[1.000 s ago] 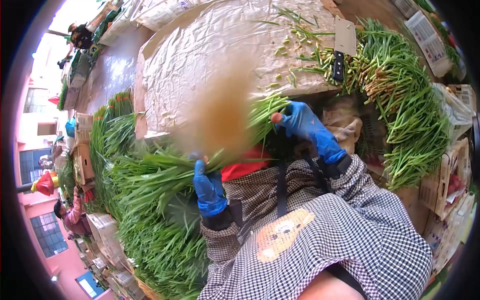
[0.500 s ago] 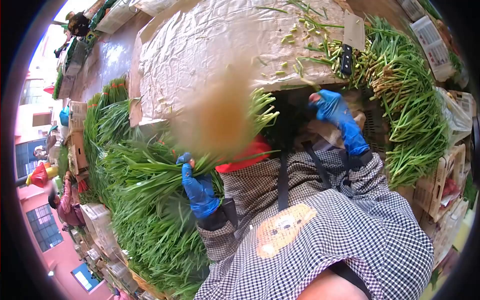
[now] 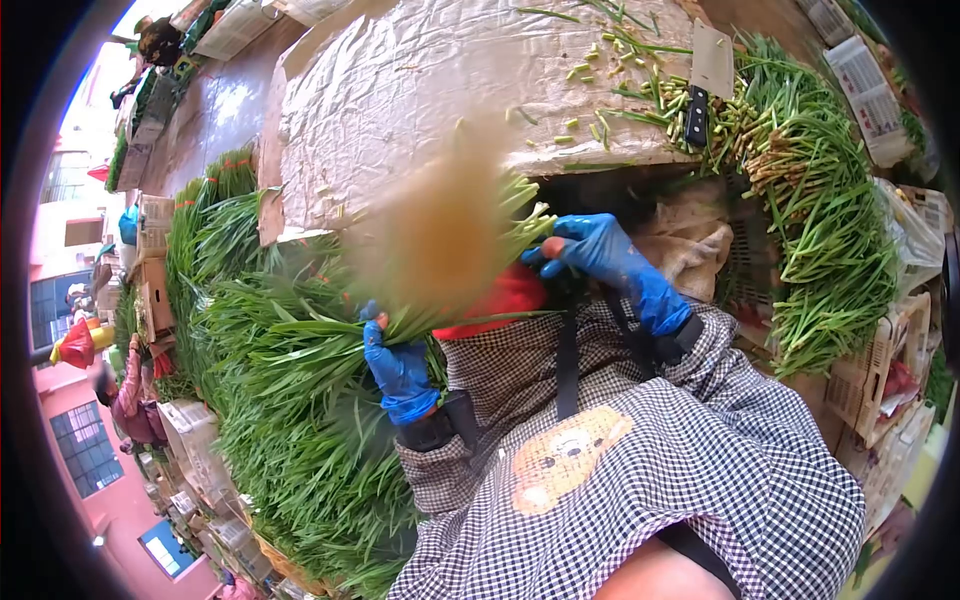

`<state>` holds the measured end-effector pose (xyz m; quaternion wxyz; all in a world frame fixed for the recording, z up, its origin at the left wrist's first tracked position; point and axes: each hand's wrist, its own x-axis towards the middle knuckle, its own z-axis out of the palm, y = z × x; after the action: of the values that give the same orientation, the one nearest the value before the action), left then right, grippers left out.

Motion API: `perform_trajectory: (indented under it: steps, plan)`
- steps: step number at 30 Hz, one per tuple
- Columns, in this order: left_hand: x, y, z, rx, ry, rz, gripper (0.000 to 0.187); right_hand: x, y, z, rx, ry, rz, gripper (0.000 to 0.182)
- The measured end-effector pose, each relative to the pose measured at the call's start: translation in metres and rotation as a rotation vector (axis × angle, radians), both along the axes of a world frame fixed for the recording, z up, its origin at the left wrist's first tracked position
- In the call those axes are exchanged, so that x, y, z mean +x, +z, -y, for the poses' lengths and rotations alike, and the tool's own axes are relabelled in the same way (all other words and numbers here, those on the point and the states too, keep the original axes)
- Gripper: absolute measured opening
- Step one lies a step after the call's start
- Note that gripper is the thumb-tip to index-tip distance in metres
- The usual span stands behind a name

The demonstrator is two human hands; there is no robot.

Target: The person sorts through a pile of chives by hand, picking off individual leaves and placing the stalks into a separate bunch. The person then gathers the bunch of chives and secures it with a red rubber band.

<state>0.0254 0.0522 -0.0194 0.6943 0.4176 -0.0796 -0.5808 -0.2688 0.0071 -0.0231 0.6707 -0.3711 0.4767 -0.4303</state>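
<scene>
Your checked apron spreads at 6 o'clock. At 8 o'clock your gloved left hand is clamped around the leafy part of a green bundle, which crosses the middle behind a blurred smudge. At 2 o'clock your gloved right hand has its fingers curled beside the pale stalk ends; you cannot tell whether they grip. A leafy heap lies toward 8 o'clock. Farther off, at 1 o'clock, a cleaver rests near cut stalk pieces.
</scene>
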Motion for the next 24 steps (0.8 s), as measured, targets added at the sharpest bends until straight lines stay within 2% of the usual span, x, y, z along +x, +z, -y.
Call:
perform_trajectory:
  steps: [4,7,8,10,11,13,14,15,16,18,19,20,22,23,24]
  plan:
    - [0.000,-0.005,-0.001,0.020,-0.015,-0.040,0.026,0.006,0.004,0.007,0.006,0.153,-0.006,0.026]
    - [-0.003,0.002,-0.002,0.032,0.029,-0.016,0.025,-0.021,0.003,0.007,0.132,-0.070,-0.080,0.024]
    - [-0.005,0.003,-0.002,0.049,0.063,-0.002,0.024,-0.042,0.007,0.009,0.107,-0.126,-0.189,0.022]
    - [-0.002,-0.001,-0.002,0.031,0.059,0.027,0.024,-0.068,-0.012,0.009,-0.126,-0.158,-0.143,0.021]
    - [-0.002,-0.002,-0.002,0.013,0.044,0.062,0.024,-0.071,-0.014,0.005,-0.123,-0.159,-0.146,0.021]
    - [-0.004,-0.003,-0.002,0.006,0.018,0.061,0.023,-0.050,0.029,-0.001,-0.056,-0.111,-0.143,0.020]
    - [-0.005,-0.003,-0.002,-0.003,-0.006,0.062,0.022,-0.035,0.040,-0.002,-0.018,-0.048,-0.257,0.022]
    - [-0.006,-0.005,-0.002,-0.004,-0.018,0.059,0.022,-0.021,0.040,0.000,-0.088,0.049,-0.346,0.025]
    - [-0.007,-0.007,-0.005,-0.052,-0.044,0.098,0.021,-0.009,0.039,0.002,-0.160,0.148,-0.433,0.027]
    - [-0.011,-0.005,-0.009,-0.102,-0.067,0.143,0.020,0.013,0.025,0.010,-0.254,0.161,-0.581,0.031]
    - [-0.017,-0.001,-0.013,-0.069,-0.029,0.165,0.019,0.024,0.023,0.015,-0.169,0.134,-0.400,0.028]
    - [-0.019,0.002,-0.016,-0.036,0.008,0.188,0.018,0.026,0.014,0.018,-0.171,0.133,-0.397,0.028]
    - [-0.013,0.001,-0.019,-0.082,-0.044,0.273,0.019,0.027,-0.007,0.027,-0.279,0.174,-0.622,0.025]
    - [-0.009,0.003,-0.020,-0.121,-0.047,0.257,0.019,0.025,-0.014,0.022,-0.439,0.079,-0.595,0.021]
    - [-0.006,0.005,-0.021,-0.155,-0.047,0.239,0.019,0.018,-0.021,0.018,-0.377,0.083,-0.749,0.020]
